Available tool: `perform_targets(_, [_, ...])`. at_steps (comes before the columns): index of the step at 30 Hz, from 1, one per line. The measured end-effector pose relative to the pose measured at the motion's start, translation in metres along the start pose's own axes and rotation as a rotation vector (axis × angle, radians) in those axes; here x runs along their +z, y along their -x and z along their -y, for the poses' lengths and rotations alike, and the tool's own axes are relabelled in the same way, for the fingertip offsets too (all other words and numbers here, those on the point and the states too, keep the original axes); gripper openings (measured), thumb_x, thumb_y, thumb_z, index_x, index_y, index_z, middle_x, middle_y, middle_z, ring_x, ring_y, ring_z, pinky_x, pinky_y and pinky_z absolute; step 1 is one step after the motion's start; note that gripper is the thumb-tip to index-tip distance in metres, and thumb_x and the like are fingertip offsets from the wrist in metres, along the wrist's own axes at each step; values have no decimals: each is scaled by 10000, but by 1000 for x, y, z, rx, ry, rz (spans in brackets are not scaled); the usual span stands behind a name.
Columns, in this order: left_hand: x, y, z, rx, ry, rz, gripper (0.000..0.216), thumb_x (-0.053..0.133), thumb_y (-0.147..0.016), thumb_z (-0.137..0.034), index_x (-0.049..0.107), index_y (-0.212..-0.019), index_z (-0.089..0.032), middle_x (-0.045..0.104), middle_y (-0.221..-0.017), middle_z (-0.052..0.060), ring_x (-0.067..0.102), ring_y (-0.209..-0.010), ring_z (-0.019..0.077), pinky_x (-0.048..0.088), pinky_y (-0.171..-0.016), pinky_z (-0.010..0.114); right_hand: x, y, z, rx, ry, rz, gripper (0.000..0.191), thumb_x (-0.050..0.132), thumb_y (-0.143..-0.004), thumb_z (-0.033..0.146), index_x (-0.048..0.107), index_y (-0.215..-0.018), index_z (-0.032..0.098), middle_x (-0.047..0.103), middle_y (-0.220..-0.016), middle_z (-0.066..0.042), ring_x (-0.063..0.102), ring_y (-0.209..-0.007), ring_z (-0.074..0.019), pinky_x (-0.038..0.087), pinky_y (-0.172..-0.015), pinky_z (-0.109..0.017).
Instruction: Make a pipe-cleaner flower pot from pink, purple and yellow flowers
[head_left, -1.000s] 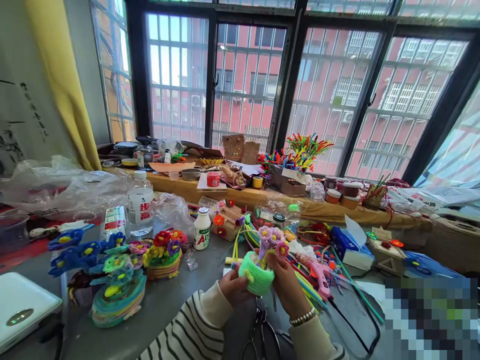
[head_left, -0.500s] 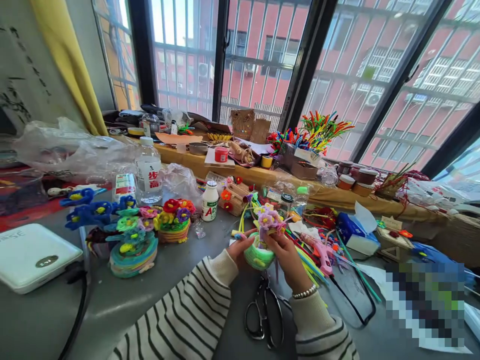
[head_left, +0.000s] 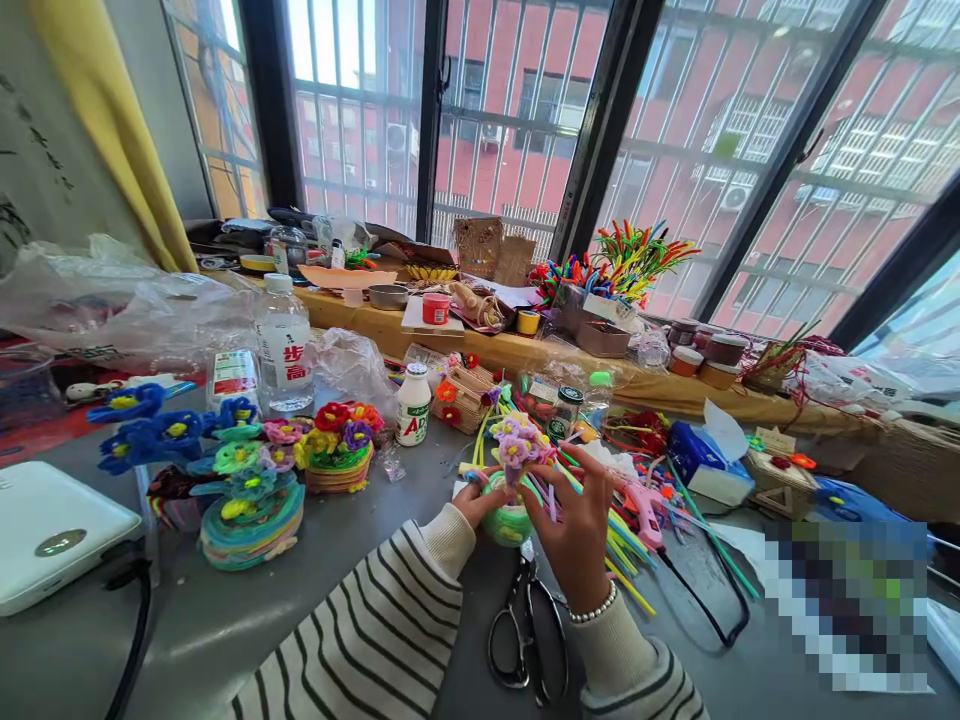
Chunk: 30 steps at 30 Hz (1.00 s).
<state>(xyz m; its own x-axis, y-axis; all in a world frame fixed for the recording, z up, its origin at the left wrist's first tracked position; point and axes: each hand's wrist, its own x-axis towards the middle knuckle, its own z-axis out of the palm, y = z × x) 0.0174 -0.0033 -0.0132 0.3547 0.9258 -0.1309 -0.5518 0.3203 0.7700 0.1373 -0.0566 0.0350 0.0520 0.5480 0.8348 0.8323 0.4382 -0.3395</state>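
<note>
My left hand (head_left: pixel 474 502) grips a small green pipe-cleaner basket (head_left: pixel 504 520) from its left side. Purple and pink pipe-cleaner flowers (head_left: pixel 516 443) stand up out of the basket. My right hand (head_left: pixel 576 525) is raised at the basket's right, fingers spread and curled toward the flower stems, touching them. Black scissors (head_left: pixel 526 628) lie on the grey table (head_left: pixel 315 590) just below both hands. Loose pipe cleaners (head_left: pixel 622 560) fan out to the right of my right hand.
Finished flower baskets (head_left: pixel 251 500) sit at the left, with a water bottle (head_left: pixel 283 345) and a small white bottle (head_left: pixel 413 405) behind. A pink glue gun (head_left: pixel 645 510), a tissue box (head_left: pixel 705 465) and a white device (head_left: pixel 52 535) also lie about. The wooden sill (head_left: pixel 525 355) holds craft supplies.
My right hand has lifted from the basket's side and opened its fingers around the flower stems. The basket has sunk a little toward the table. The view shifted slightly.
</note>
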Motion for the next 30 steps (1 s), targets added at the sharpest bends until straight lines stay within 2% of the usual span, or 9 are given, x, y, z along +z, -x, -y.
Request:
perform_targets(5, [8,8,-4,-10,5,-21,385,684,-487,-154,567,-853,-173,646,-722,22,590,-702,212,385,-750,364,2,1,2,-68,61,44,189,535,-709,253,555,-896,234,392,-1116,-69,358,-1023,-234,305,-834,-392])
perform_targets(10, [14,12,-6,-30,-18,-1,409,701,-458,-151,565,-843,-146,643,-683,29,591,-667,207,392,-727,365,1,-2,3,-40,48,56,123,527,-713,249,558,-829,221,389,-1131,-61,361,-1029,-228,306,-836,-385])
perform_targets(16, [11,11,-1,-16,-45,-3,428,718,-435,-207,584,-839,-160,643,-745,36,560,-836,257,351,-815,394,1,-2,4,-55,33,43,55,520,-710,204,547,-757,198,406,-1111,-71,373,-1021,-222,300,-843,-374])
perform_targets(25, [11,12,-2,-1,-134,0,596,734,-368,-320,576,-916,-149,622,-913,78,501,-957,285,342,-853,401,-1,-1,4,-155,-1,-15,65,535,-706,147,535,-679,206,444,-1065,-42,401,-995,-208,306,-841,-374])
perform_targets(30, [3,7,7,58,-171,-5,576,720,-402,-341,575,-926,-149,609,-951,79,479,-989,283,329,-870,392,2,1,2,-218,6,-45,74,544,-705,149,536,-665,210,441,-1080,-28,402,-985,-206,328,-822,-366])
